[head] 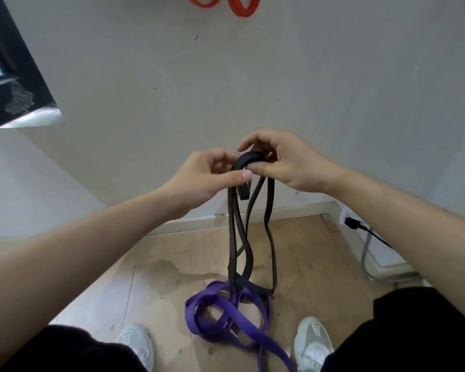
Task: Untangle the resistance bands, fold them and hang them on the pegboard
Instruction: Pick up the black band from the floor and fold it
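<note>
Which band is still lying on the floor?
The purple band, heaped between the shoes. The black band is held by both hands; the red bands hang on the wall.

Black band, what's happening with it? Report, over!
Both hands, left and right, pinching black band at its top fold. Loops hang to floor. Purple band tangled around its bottom. Red bands already on wall.

Both hands, the left hand (212,175) and the right hand (282,159), meet at centre on the top fold of a band (249,159) hanging before the far wall (145,89), above another band (226,315) lying on the floor (145,277) between two shoes (137,342), with two more bands (223,4) on the wall far above.
</note>
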